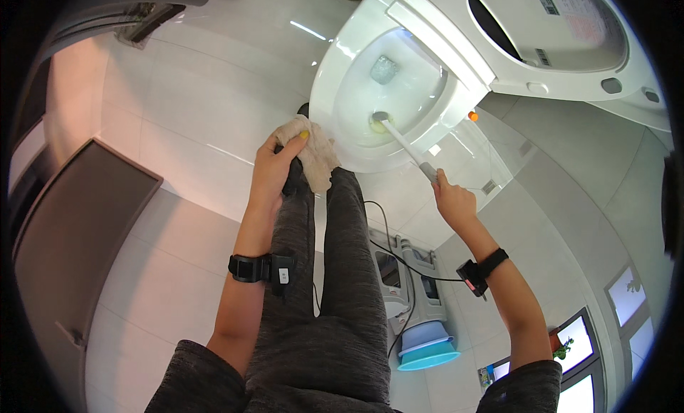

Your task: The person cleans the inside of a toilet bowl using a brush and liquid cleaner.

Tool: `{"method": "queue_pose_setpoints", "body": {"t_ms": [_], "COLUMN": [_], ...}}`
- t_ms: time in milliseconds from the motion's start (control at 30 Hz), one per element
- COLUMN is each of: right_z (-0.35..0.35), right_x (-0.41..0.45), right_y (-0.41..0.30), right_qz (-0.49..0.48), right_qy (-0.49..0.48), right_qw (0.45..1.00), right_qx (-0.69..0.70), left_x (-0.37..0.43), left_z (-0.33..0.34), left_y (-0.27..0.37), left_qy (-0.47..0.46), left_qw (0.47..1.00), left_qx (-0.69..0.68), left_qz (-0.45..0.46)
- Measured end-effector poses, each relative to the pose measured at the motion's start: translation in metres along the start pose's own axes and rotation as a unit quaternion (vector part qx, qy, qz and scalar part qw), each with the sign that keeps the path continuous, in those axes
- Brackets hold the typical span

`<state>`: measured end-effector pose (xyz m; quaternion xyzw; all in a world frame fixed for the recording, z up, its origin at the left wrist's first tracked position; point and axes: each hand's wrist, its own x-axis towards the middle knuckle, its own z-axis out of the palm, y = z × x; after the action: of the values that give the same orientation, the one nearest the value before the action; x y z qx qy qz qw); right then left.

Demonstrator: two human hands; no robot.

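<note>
My right hand [454,200] grips the grey end of a white-handled toilet brush [405,143]. The brush reaches into the toilet bowl [357,106], its head against the inner wall above a pale yellowish patch [379,125]. Water [383,69] lies at the bottom of the bowl. In my left hand [278,162] is a crumpled beige cloth [316,155], held near the front rim, over my legs; whether the cloth touches the rim I cannot tell. The toilet seat and lid [556,34] stand raised, with printed labels on the lid's underside.
An orange cap-like piece [473,116] sits beside the bowl. Grey plastic units [422,279] and stacked blue basins [427,349] stand to the right of my legs. A cable [417,271] runs to my right wrist device. A brown door [80,253] is at left, a potted plant [562,349] at lower right.
</note>
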<state>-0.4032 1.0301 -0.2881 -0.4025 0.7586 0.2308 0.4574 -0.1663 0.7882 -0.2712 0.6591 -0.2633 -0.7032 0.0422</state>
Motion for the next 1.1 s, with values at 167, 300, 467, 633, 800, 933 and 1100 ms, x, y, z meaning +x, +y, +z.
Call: {"method": "queue_pose_setpoints", "body": {"t_ms": [167,300,467,633,800,933,1100], "right_z": [0.037,0.035,0.027,0.016,0.036,0.029,0.018], "right_x": [0.081,0.162,0.168,0.060,-0.019,0.001,0.103], "right_y": [-0.047,-0.064,-0.060,-0.104,-0.076,-0.025,-0.021], "right_qz": [0.033,0.098,0.103,0.069,-0.007,0.018,0.025], "right_qy": [0.066,0.073,0.045,-0.027,-0.052,-0.025,0.085], "right_qw": [0.985,0.972,0.937,0.846,0.980,0.997,0.996], "right_qx": [0.158,0.201,0.329,0.528,0.194,0.078,-0.009], "left_x": [-0.003,-0.003,-0.008,-0.007,-0.004,-0.002,-0.002], "left_z": [0.008,0.012,0.011,0.005,0.004,0.003,0.004], "left_y": [0.003,0.002,0.005,-0.001,-0.005,-0.006,-0.005], "left_qy": [-0.007,-0.009,-0.009,-0.008,-0.001,0.010,-0.002], "left_qw": [1.000,1.000,1.000,1.000,1.000,1.000,1.000], "left_qx": [0.002,0.012,0.022,0.004,0.014,0.004,-0.021], "left_qz": [0.011,0.020,0.015,0.013,0.000,-0.012,-0.010]}}
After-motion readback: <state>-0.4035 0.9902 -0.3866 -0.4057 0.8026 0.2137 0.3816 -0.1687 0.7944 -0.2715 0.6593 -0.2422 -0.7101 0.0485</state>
